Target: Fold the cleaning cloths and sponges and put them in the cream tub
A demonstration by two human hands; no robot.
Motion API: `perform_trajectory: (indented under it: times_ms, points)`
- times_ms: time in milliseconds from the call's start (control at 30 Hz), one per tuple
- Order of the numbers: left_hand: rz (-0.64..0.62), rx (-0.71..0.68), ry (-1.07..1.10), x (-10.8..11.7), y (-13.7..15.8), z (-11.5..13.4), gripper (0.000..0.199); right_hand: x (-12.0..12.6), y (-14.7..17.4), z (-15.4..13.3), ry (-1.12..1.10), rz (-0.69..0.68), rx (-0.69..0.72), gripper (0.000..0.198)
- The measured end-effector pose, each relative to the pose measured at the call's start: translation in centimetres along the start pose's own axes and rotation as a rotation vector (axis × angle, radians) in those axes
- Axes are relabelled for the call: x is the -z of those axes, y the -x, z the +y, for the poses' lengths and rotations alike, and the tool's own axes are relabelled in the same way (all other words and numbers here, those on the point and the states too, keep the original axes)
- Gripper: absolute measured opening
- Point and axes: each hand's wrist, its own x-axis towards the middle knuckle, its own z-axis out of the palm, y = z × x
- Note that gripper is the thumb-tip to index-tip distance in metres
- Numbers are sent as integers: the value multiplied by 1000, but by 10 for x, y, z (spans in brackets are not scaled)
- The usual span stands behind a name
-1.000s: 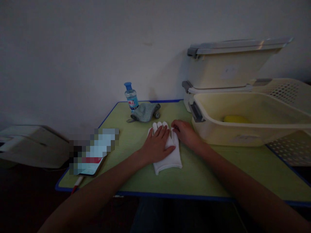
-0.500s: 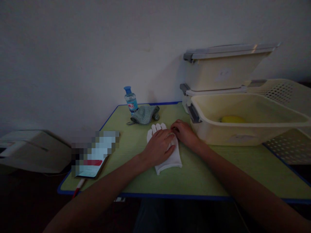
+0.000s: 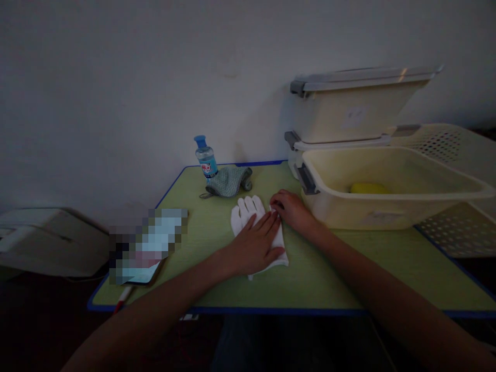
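Observation:
A white glove [image 3: 248,207] lies flat on the green table, its fingers pointing away from me and its cuff toward me. Across its palm rests my left hand [image 3: 256,245], open, with fingers stretched out and hiding much of the fabric. My right hand [image 3: 290,207] pinches the glove's thumb at the right edge, close to my left fingertips. Behind the glove lies a crumpled grey-green cloth [image 3: 228,182], next to a clear bottle with a blue cap [image 3: 206,159].
A cream bin [image 3: 349,212] holding something yellow [image 3: 369,188] stands right of my hands. Lidded boxes [image 3: 349,113] are stacked behind it, beside a perforated basket [image 3: 457,150]. At left lies a phone [image 3: 158,245] with a cable [image 3: 123,297]. The green table [image 3: 318,284] has a blue edge.
My left hand has slid slightly down and flattened, its fingers now straighter over the glove. My right hand stays at the glove's right edge. The view has shifted slightly.

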Motion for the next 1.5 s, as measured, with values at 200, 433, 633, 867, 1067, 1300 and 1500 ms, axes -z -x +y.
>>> perform_trajectory:
  times_ms: [200, 433, 633, 867, 1067, 1300, 1500]
  points:
    - [20, -53, 20, 0, 0, -3, 64, 1, 2, -3, -30, 25, 63, 23]
    - [17, -260, 78, 5, 4, 4, 59, 4, 5, -22, -136, -156, 341, 29]
    - [-4, -279, 140, 6, 6, 8, 59, 3, 7, -25, -199, -413, 479, 33]
    - [-5, -281, 142, 8, 7, 8, 58, -2, 4, -24, -160, -426, 523, 35]
    - [-11, -281, 147, 8, 7, 8, 57, -5, 5, -26, -135, -342, 526, 32]
    - [-90, -260, 202, 9, 7, 9, 52, 0, 8, -31, -200, -428, 551, 32]
    - [-79, -281, 201, 6, 6, 8, 57, 0, 7, -30, -163, -504, 553, 36]
